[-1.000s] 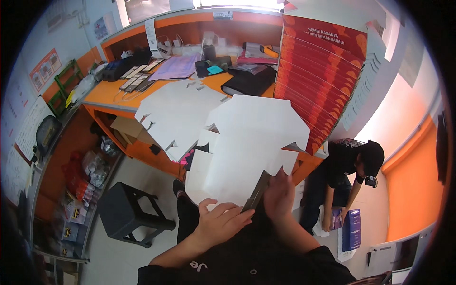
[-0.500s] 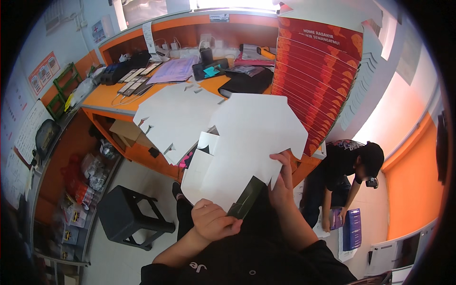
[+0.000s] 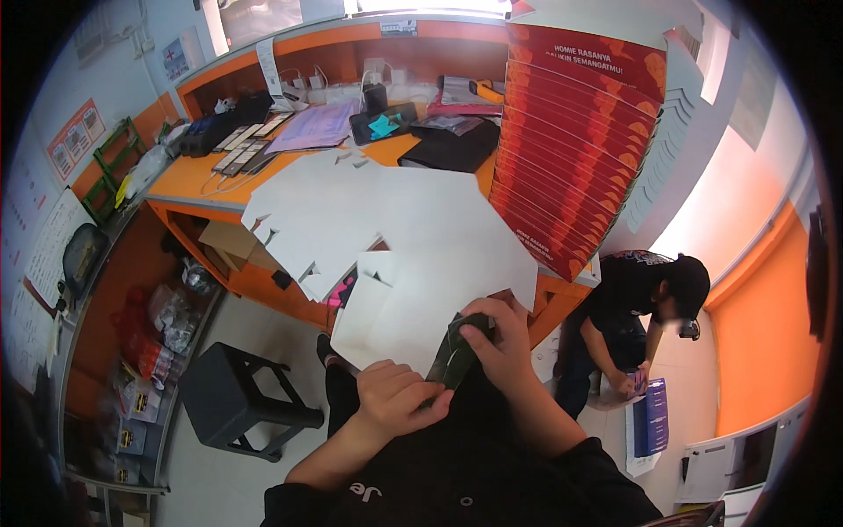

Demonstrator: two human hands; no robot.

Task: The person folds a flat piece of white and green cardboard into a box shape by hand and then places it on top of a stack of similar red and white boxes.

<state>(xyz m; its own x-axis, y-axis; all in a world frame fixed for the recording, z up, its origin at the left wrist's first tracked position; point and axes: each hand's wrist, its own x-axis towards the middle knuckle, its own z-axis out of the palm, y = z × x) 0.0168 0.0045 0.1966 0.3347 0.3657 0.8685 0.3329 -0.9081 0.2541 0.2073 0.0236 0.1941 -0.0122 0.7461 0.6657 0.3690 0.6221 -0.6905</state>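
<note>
A white die-cut cardboard box blank (image 3: 448,228), tilted in front of me, has notches along its edges. A dark green side panel (image 3: 453,356) is folded over at its near edge. My left hand (image 3: 397,397) is closed on the near edge, its thumb and fingers pinching the lower end of the green panel. Around the upper end of that panel, my right hand (image 3: 500,344) is closed, thumb on top. Beneath the held blank, another white cut blank (image 3: 303,211) lies over the edge of the orange table (image 3: 189,178).
A tall stack of red printed cardboard (image 3: 575,149) stands right of the table. Phones (image 3: 246,149), papers (image 3: 312,127) and a black pouch (image 3: 450,147) lie further back. A black stool (image 3: 241,395) is at left; a co-worker (image 3: 637,307) bends over a purple box (image 3: 651,417) at right.
My right hand has moved down and left from the blank's right edge onto the green panel. The blank has tipped and shifted slightly left; the left hand keeps its hold.
</note>
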